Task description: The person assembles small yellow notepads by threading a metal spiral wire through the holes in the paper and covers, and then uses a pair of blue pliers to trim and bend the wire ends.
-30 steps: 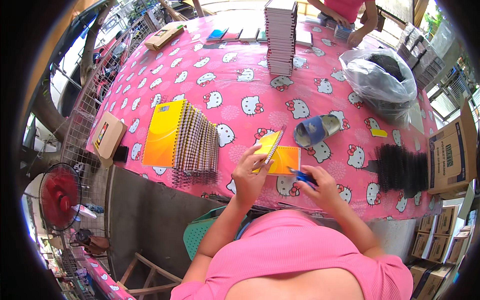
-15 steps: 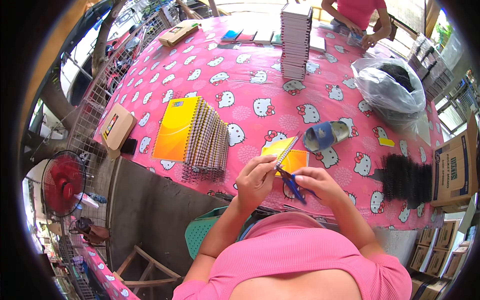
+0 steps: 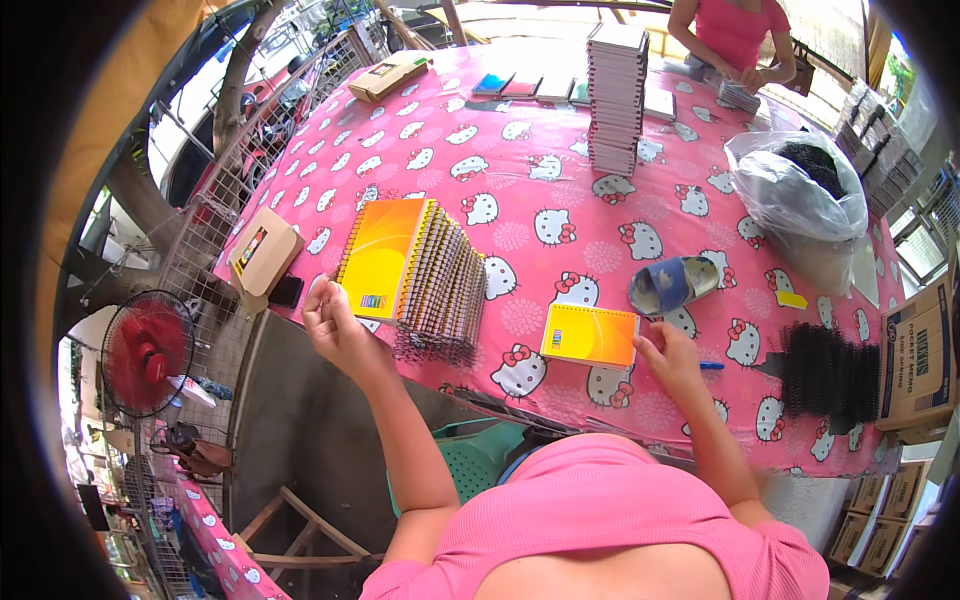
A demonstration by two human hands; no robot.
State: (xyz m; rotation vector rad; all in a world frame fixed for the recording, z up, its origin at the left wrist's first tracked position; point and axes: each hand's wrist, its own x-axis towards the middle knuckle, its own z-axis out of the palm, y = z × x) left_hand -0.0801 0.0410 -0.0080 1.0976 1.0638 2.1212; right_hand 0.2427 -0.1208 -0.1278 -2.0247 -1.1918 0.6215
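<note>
My left hand point(image 3: 338, 322) is at the near left corner of a tall stack of spiral notebooks point(image 3: 450, 285), its fingers loosely bent and apart. The top notebook point(image 3: 385, 245) has a yellow-orange cover, with its spiral edge on the left. My right hand point(image 3: 668, 356) pinches the right edge of a small yellow-orange notepad point(image 3: 590, 335) lying on the table. Punched holes run along the pad's top edge, and no spiral shows in them. Just right of that hand, a blue handle point(image 3: 711, 366) lies on the tablecloth; the rest of the tool is hidden.
Beyond the pad lies a blue slipper point(image 3: 675, 284). Black spiral coils point(image 3: 825, 375) are heaped at the right, beside a cardboard box point(image 3: 915, 360). Further back are a plastic bag point(image 3: 800, 190) and a tall notebook stack point(image 3: 614, 100). Another person point(image 3: 735, 45) works at the far side.
My left hand has moved left to the stack, where a notebook now lies with its spiral at the left. My right hand has let go of the blue-handled tool and taken the pad's edge.
</note>
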